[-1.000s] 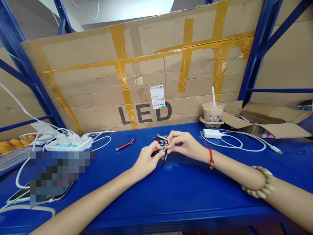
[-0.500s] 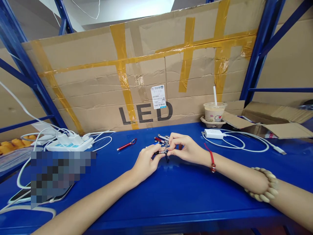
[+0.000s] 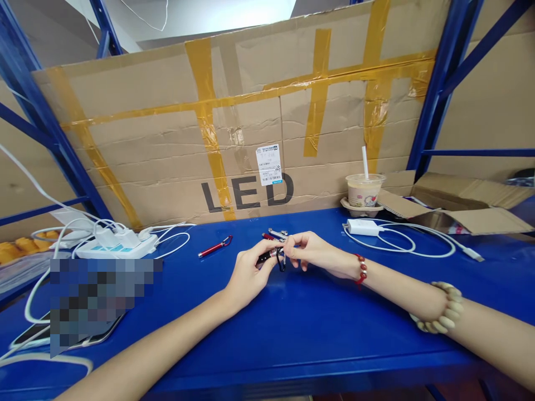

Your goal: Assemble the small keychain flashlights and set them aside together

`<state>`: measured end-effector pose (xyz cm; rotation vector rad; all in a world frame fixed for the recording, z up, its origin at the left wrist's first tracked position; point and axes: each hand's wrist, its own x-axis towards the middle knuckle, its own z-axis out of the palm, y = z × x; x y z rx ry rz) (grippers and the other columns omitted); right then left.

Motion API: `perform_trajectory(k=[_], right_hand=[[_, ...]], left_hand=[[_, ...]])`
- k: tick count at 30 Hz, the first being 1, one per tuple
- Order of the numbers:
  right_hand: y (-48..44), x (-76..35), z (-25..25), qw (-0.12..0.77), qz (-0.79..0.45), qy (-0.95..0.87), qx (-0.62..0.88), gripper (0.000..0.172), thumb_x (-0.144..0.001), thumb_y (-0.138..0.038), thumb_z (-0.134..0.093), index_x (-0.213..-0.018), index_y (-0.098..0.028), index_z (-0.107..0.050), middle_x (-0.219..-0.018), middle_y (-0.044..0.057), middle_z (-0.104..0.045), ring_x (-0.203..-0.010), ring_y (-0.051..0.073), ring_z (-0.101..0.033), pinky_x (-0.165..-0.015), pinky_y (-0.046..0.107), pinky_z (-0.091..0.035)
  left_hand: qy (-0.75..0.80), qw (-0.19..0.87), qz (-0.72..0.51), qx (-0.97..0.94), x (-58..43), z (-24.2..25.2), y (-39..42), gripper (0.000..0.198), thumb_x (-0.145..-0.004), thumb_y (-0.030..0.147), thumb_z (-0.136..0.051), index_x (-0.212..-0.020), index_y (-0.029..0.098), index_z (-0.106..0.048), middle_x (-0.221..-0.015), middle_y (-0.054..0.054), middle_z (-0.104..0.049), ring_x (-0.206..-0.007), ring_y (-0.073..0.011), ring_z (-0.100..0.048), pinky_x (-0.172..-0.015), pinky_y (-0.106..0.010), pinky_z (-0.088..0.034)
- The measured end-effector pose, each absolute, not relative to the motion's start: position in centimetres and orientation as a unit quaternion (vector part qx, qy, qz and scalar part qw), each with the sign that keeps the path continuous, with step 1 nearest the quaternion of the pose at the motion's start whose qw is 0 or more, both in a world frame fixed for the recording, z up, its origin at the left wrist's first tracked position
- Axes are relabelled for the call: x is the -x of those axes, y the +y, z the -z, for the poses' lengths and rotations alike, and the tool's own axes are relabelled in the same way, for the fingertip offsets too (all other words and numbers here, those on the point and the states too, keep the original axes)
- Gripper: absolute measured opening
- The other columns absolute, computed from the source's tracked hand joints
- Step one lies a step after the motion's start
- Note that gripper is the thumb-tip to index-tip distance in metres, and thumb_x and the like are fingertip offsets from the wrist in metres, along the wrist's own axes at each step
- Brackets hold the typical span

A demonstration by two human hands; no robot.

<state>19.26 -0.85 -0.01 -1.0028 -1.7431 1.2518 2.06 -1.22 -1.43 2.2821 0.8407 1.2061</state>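
Note:
My left hand pinches a small black keychain flashlight between thumb and fingers, its barrel partly hidden. A black carabiner clip dangles from its right end. There my right hand has its thumb and index finger closed on the metal tip, the other fingers curled; the exact contact is hidden. Just behind both hands lies a small pile of similar red and silver keychain flashlights, partly covered by them. Off to the left, a red keychain flashlight with a carabiner rests alone on the blue shelf.
A white power strip with plugs and cables stands at left, above a blurred-out device. At right are a white charger with a looped cable, a drink cup and an open carton. Taped cardboard forms the back.
My right hand has turned at the wrist, its lower fingers dropping and the bracelet's beads rolling into view. The black flashlight and its clip have shifted slightly left. The view has moved a little.

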Motion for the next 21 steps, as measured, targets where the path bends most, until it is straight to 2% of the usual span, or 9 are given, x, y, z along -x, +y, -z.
perform_trajectory(k=[2, 6, 9, 12, 21], right_hand=[[-0.6, -19.2, 0.2, 0.385, -0.48, -0.678, 0.401, 0.04, -0.062, -0.05, -0.065, -0.066, -0.012, -0.054, -0.062, 0.0, -0.053, -0.051, 0.005, -0.046, -0.041, 0.015, -0.037], [-0.2, -19.1, 0.4, 0.459, -0.426, -0.673, 0.392, 0.038, -0.06, -0.044, -0.069, -0.078, -0.013, -0.057, -0.064, -0.001, -0.053, -0.046, 0.004, -0.045, -0.037, 0.015, -0.034], [0.0, -19.3, 0.2, 0.49, -0.383, -0.695, 0.36, 0.031, -0.062, -0.039, -0.069, -0.075, -0.012, -0.061, -0.074, 0.002, -0.056, -0.047, 0.004, -0.047, -0.037, 0.017, -0.036], [0.0, -19.8, 0.0, 0.49, -0.355, -0.726, 0.328, 0.024, -0.065, -0.034, -0.067, -0.076, -0.013, -0.066, -0.081, 0.003, -0.055, -0.048, 0.004, -0.05, -0.039, 0.017, -0.038], [0.2, -20.5, -0.6, 0.465, -0.243, -0.8, 0.292, 0.017, -0.068, -0.029, -0.067, -0.08, -0.017, -0.07, -0.078, 0.003, -0.052, -0.05, 0.005, -0.049, -0.045, 0.02, -0.042]], left_hand=[[0.308, 0.231, -0.436, -0.813, -2.1, 1.4, -1.1, 0.019, -0.08, 0.017, -0.048, -0.096, 0.017, -0.058, -0.095, -0.004, -0.063, -0.084, -0.0141, -0.059, -0.073, -0.021, -0.044], [0.312, 0.292, -0.437, -0.791, -2.2, 1.3, -0.7, 0.018, -0.082, 0.022, -0.047, -0.095, 0.016, -0.057, -0.087, -0.003, -0.063, -0.081, -0.014, -0.058, -0.071, -0.021, -0.043], [0.299, 0.332, -0.432, -0.784, -2.4, 1.0, -0.7, 0.018, -0.083, 0.024, -0.046, -0.094, 0.014, -0.057, -0.079, -0.003, -0.06, -0.073, -0.0124, -0.055, -0.068, -0.021, -0.041], [0.287, 0.358, -0.433, -0.776, -2.6, 0.7, -1.0, 0.018, -0.083, 0.024, -0.046, -0.091, 0.013, -0.057, -0.071, -0.002, -0.056, -0.067, -0.011, -0.051, -0.066, -0.02, -0.04], [0.286, 0.385, -0.413, -0.775, -2.3, 0.9, -0.9, 0.025, -0.083, 0.032, -0.047, -0.092, 0.011, -0.058, -0.064, -0.001, -0.056, -0.068, -0.0123, -0.05, -0.069, -0.022, -0.036]])
